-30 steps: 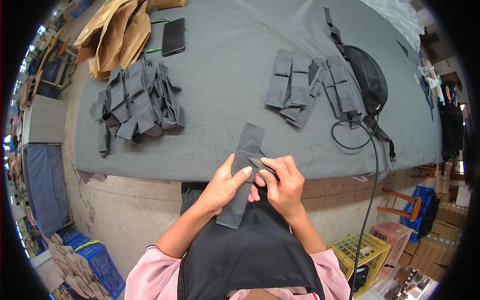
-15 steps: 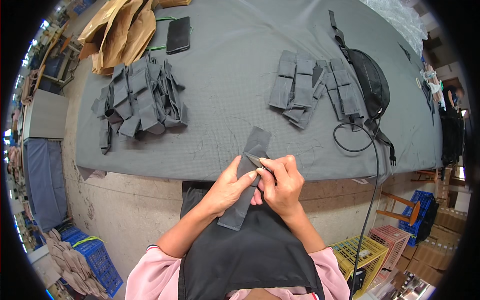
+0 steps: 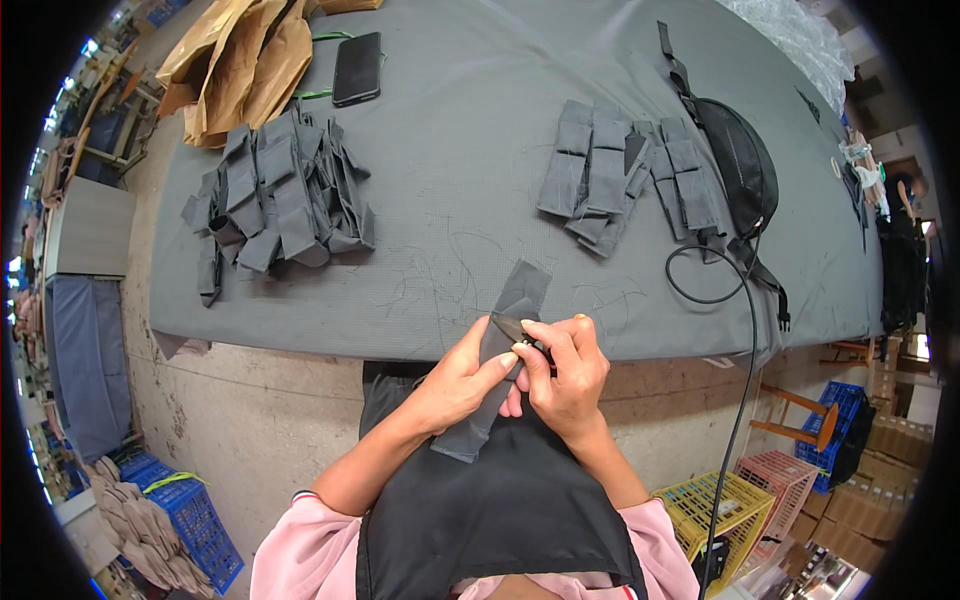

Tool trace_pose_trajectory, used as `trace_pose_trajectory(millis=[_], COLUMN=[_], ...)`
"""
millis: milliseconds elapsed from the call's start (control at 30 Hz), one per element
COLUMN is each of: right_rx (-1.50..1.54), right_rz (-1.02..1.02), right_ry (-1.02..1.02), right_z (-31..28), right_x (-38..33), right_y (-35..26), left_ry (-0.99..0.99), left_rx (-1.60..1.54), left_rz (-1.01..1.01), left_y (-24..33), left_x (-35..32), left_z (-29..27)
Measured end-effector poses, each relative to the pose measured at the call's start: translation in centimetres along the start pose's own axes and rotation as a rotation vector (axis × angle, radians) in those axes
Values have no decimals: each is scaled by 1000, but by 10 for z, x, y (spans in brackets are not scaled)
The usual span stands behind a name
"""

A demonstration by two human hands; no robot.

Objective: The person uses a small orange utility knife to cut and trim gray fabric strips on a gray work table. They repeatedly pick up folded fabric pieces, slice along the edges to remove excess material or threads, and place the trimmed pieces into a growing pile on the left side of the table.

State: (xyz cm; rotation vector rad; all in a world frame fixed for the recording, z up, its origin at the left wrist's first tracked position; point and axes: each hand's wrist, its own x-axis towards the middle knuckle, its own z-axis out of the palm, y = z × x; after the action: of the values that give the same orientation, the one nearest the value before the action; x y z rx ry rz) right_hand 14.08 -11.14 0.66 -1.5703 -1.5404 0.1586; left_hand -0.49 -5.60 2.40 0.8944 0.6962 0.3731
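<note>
My left hand (image 3: 455, 378) is closed around a dark grey fabric strip (image 3: 523, 288), its thumb pressed on the strip's face. The strip slants from above the table's near edge down to the front of my black apron and has a stitched fold across its middle. Pinched in my right hand (image 3: 568, 375) is a pair of small thread snips (image 3: 508, 326), mostly hidden by the fingers. Their dark pointed blades lie against the strip at the fold, close to my left thumb.
The grey-covered table (image 3: 450, 150) bears a heap of grey fabric pieces (image 3: 280, 190) at left and more sewn pieces (image 3: 595, 165) at right. A phone (image 3: 357, 70), brown paper (image 3: 235, 70), a black waist bag (image 3: 738, 165) and a looped cable (image 3: 690, 297) lie around them. Crates (image 3: 715, 505) stand below right.
The strip has tilted slightly, its upper end moving a little right and down. The snips' blades have shifted slightly lower along the fold; both hands keep their grip.
</note>
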Motion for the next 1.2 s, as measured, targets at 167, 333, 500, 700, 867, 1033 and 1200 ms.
trace_pose_trajectory(millis=[167,333,500,700,867,1033,1200], right_rx=[59,58,-28,-156,-175,-142,-159], right_rz=[148,70,0,-121,-281,-331,-337], right_ry=[20,78,37,-50,-164,-190,-206], right_z=[-1,-5,-12,-23,-38,-48,-50], right_x=[1,-3,-7,3,18,28,29], right_y=[-3,-1,0,1,8,9,9], left_ry=[-50,-23,-16,-45,-108,-169,-187], left_rx=[-37,-124,-144,-117,-57,-22,-22], left_rz=[-18,-55,-59,-82,-134,-156,-151], left_y=[-5,-6,-9,-4,3,10,8], left_x=[1,1,2,0,-1,-2,-1], left_z=[-2,-3,-4,-4,-4,-7,-9])
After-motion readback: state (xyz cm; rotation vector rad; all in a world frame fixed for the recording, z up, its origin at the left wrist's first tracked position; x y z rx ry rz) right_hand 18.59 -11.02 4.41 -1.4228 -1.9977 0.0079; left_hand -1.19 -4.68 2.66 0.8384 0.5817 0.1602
